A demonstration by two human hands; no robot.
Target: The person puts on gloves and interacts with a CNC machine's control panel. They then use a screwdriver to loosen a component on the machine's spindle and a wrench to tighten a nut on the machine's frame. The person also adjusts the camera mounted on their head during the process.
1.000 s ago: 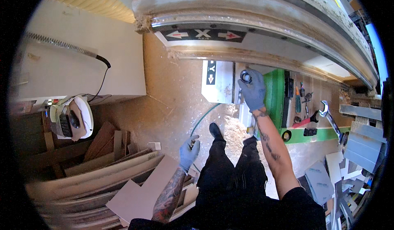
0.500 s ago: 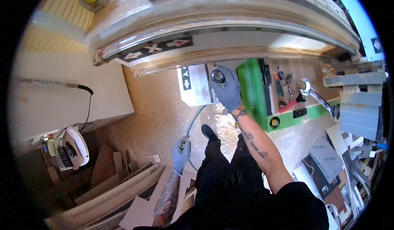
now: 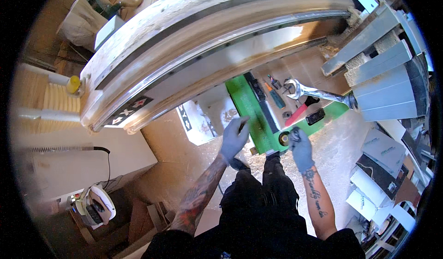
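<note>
My left hand [image 3: 234, 140], in a grey glove, is over the white machine plate [image 3: 203, 116] beside the green beam [image 3: 254, 116]. Its fingers reach forward, apart from the thumb, with a dark gap between them and no held thing visible. My right hand [image 3: 302, 152], also gloved, is closed around a small dark metal part [image 3: 295, 135], mostly covered by the fingers. Close by it is a round brass-coloured opening [image 3: 284, 139] in the green frame. A large open-end wrench [image 3: 318, 93] lies beyond, past a red-handled tool [image 3: 297, 113] and an orange-tipped screwdriver [image 3: 275, 95].
A long dusty machine gantry [image 3: 207, 51] spans the far side. Grey slats [image 3: 385, 74] stand at the right, above stacked sheet offcuts [image 3: 385, 150]. To the left are a white cabinet [image 3: 87, 143] and an iron-like appliance [image 3: 94, 206]. Wood chips cover the floor [image 3: 332, 143].
My left hand has risen from low by the thin hose, which it no longer holds, to the green beam. My right hand has moved right and nearer. The view has turned and shifted.
</note>
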